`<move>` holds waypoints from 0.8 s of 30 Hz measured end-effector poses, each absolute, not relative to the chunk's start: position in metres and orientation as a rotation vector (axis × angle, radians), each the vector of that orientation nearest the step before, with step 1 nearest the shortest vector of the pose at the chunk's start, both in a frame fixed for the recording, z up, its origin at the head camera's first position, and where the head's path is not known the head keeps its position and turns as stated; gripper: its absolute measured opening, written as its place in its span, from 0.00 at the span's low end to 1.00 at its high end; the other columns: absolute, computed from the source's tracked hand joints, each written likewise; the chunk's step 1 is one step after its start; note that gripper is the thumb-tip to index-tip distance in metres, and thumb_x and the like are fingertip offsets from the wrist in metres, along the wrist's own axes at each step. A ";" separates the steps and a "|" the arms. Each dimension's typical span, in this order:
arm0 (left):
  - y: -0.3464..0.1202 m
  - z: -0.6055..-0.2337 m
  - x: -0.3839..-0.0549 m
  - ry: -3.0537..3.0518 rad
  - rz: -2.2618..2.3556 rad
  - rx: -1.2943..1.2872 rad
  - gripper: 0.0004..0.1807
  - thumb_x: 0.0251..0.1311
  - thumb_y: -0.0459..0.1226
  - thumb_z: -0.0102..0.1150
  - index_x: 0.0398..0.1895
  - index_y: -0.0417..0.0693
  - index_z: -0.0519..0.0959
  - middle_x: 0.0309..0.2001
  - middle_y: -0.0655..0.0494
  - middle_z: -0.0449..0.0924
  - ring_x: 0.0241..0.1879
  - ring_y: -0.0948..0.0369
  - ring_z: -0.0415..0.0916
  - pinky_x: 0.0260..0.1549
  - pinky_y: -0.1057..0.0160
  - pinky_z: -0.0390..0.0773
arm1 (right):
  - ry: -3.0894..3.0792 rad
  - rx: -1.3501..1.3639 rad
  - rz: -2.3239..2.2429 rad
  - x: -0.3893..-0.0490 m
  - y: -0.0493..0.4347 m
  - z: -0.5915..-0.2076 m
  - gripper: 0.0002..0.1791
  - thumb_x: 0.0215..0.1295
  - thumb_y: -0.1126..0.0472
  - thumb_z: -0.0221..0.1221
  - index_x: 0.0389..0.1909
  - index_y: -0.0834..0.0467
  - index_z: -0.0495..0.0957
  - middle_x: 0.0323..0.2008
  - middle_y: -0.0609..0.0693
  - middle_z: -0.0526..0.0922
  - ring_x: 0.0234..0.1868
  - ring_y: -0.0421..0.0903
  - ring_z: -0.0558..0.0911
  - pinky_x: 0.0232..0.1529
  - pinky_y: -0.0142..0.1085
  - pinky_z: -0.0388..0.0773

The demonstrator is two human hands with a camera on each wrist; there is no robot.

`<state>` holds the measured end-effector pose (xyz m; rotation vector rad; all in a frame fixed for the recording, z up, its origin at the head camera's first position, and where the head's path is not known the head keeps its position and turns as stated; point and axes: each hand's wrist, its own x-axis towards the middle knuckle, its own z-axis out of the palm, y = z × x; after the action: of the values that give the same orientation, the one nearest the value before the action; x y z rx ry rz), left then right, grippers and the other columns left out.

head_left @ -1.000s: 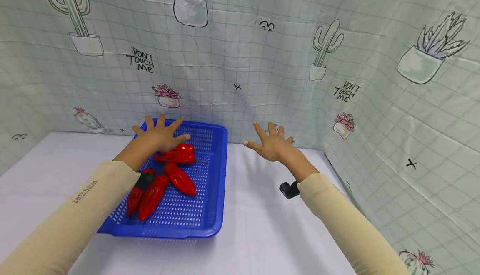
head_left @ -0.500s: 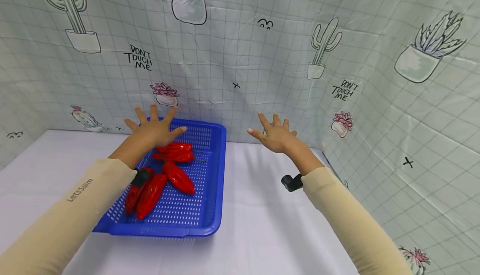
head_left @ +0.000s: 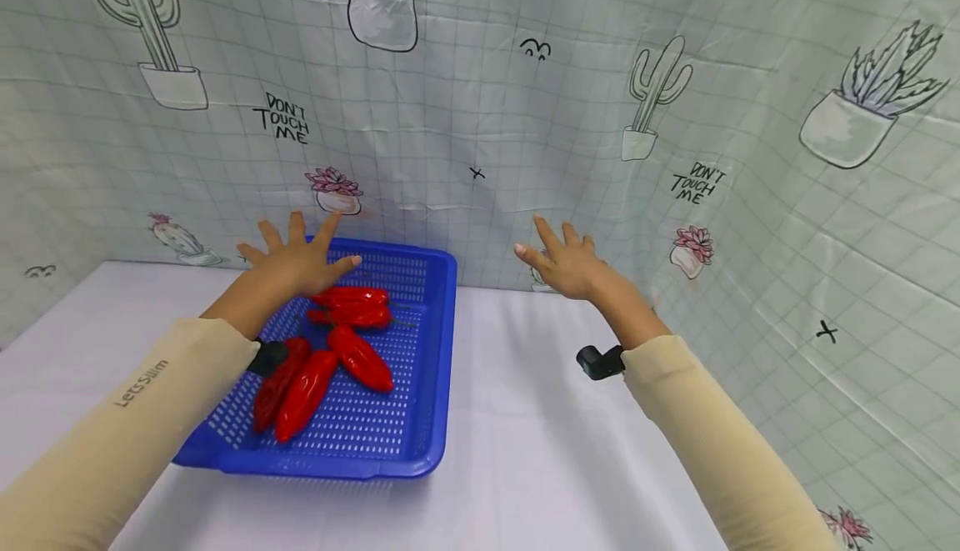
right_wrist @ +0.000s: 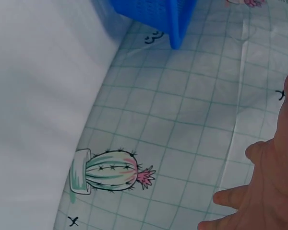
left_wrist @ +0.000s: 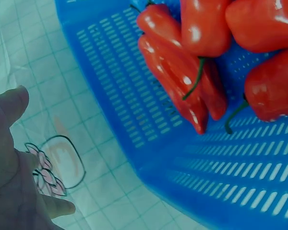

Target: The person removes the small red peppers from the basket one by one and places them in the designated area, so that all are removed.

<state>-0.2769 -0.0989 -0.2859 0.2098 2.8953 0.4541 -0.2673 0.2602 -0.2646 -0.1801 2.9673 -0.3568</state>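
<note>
Several red peppers (head_left: pixel 360 359) lie in a blue slotted plastic basket (head_left: pixel 438 418) on the left of the white table; in the left wrist view, green stems show on red peppers (left_wrist: pixel 206 28). My left hand (head_left: pixel 288 266) hovers above the basket's far left part, fingers spread, holding nothing. Part of that left hand (left_wrist: pixel 9 158) also shows beside the basket in the left wrist view. To the right of the basket, my right hand (head_left: pixel 570 267) hangs in the air with fingers spread and nothing held. In the right wrist view the right hand (right_wrist: pixel 264 182) is apart from everything.
A cloth backdrop (head_left: pixel 465 101) printed with cacti and grid lines rises behind the table and along its right side. The white tabletop (head_left: pixel 502 418) extends right of the basket. Dark wrist cameras (head_left: pixel 600 363) sit at both wrists.
My left hand has moved a little up and to the left. The right hand has shifted up and to the right, so the hands are farther apart. Basket and peppers stay put.
</note>
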 end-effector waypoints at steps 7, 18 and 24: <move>-0.105 -0.293 -0.279 2.876 0.462 0.217 0.48 0.70 0.60 0.41 0.78 0.48 0.31 0.72 0.22 0.19 0.66 0.20 0.14 0.56 0.17 0.27 | 2.982 -0.206 -0.422 -0.267 0.266 -0.269 0.47 0.71 0.28 0.28 0.78 0.51 0.28 0.76 0.72 0.33 0.71 0.81 0.34 0.65 0.75 0.46; -0.112 -0.296 -0.277 2.862 0.475 0.219 0.47 0.70 0.58 0.41 0.78 0.46 0.32 0.71 0.20 0.18 0.63 0.15 0.19 0.56 0.16 0.33 | 2.978 -0.205 -0.453 -0.263 0.267 -0.272 0.49 0.69 0.25 0.28 0.79 0.50 0.29 0.76 0.70 0.32 0.72 0.79 0.36 0.63 0.77 0.47; -0.125 -0.304 -0.278 2.846 0.522 0.154 0.47 0.70 0.57 0.41 0.77 0.41 0.32 0.69 0.17 0.17 0.60 0.11 0.25 0.55 0.15 0.41 | 2.999 -0.207 -0.440 -0.262 0.265 -0.273 0.48 0.69 0.26 0.30 0.79 0.50 0.30 0.76 0.70 0.33 0.73 0.79 0.38 0.62 0.77 0.50</move>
<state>-0.2779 -0.1252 -0.3042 0.1536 2.8457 0.5224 -0.2618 0.2653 -0.2734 -0.2068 2.9989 -0.4403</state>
